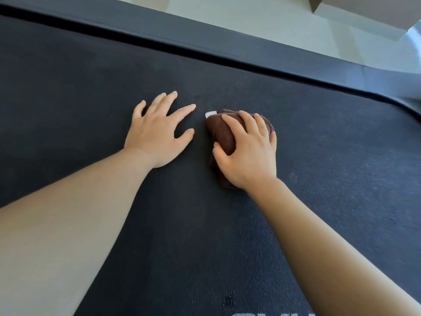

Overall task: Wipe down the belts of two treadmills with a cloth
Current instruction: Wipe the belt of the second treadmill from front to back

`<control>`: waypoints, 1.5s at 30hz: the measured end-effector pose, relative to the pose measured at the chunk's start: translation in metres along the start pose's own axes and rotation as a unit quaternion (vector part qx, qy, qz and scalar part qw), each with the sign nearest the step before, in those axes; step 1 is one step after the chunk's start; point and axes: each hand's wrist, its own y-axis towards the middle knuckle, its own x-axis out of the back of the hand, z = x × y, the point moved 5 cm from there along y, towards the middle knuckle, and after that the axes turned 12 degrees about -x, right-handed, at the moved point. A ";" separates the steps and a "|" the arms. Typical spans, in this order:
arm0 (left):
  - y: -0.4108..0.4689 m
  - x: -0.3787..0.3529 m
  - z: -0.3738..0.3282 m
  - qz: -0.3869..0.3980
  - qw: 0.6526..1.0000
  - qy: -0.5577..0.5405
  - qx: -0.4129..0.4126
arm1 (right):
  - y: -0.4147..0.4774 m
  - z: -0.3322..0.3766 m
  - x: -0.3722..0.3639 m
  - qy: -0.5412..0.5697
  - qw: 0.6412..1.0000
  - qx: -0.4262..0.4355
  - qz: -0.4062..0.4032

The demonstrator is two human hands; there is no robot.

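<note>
The right hand [248, 151] curls over the bunched brown cloth [224, 135] mid-belt [91, 83]; the left hand [159, 133] lies flat, fingers spread, just beside it. Best to press evenly and overlap strokes toward the side rail [205, 39]

**Exercise room, seen from close above a treadmill.** Whether it is a home or a public gym cannot be told. The dark, fine-textured treadmill belt [91, 99] fills the centre and the whole lower field, from 3 round through 6 to 9 o'clock. A smooth grey side rail [205, 39] borders it, running from 10 o'clock toward 3 o'clock, with a narrow black gap between the two. Beyond the rail, at 12 o'clock, lies a pale, glossy floor [262, 21]. A tan box [364, 12], apparently cardboard, stands on that floor at 1 o'clock. A pale curved frame part [412, 49] shows at 2 o'clock. White lettering [273, 314], cut off by the edge, marks the belt at 6 o'clock.
</note>
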 end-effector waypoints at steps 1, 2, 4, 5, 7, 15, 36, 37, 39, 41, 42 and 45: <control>0.000 0.000 0.000 0.001 1.000 -0.001 0.005 | 0.007 0.002 -0.001 0.006 1.000 -0.011 -0.001; 0.000 0.000 0.001 0.000 1.000 -0.001 0.012 | 0.016 0.003 -0.002 0.012 1.000 -0.021 -0.002; 0.000 0.000 0.002 0.001 1.000 0.007 0.024 | 0.035 0.008 -0.003 0.020 0.999 -0.035 -0.006; 0.000 0.000 0.002 0.002 1.000 0.010 0.026 | 0.046 0.011 -0.004 0.021 0.999 -0.041 -0.009; 0.001 -0.001 0.002 0.002 1.000 0.013 0.026 | 0.070 0.017 -0.005 0.022 0.998 -0.051 -0.016; 0.001 -0.003 0.001 0.000 1.000 0.019 0.017 | 0.117 0.033 -0.007 0.032 0.998 -0.051 -0.019; -0.001 -0.001 0.003 0.001 1.000 0.000 0.016 | 0.056 0.029 -0.005 0.026 0.999 -0.028 -0.033; -0.004 0.001 0.003 -0.009 1.000 -0.007 0.012 | 0.046 0.026 -0.005 0.020 0.999 -0.023 -0.028; -0.018 0.002 0.001 -0.025 1.000 -0.010 0.001 | 0.020 0.020 -0.003 0.016 1.000 -0.017 -0.017; -0.040 0.003 -0.005 -0.030 0.999 -0.012 -0.005 | -0.012 0.014 -0.001 0.023 0.999 -0.015 -0.018; -0.054 0.004 -0.008 -0.031 0.999 -0.011 -0.002 | -0.029 0.013 -0.001 0.030 0.999 -0.013 -0.019; -0.101 0.007 -0.022 -0.033 0.999 -0.008 0.009 | -0.082 0.013 -0.002 0.037 0.999 0.008 -0.010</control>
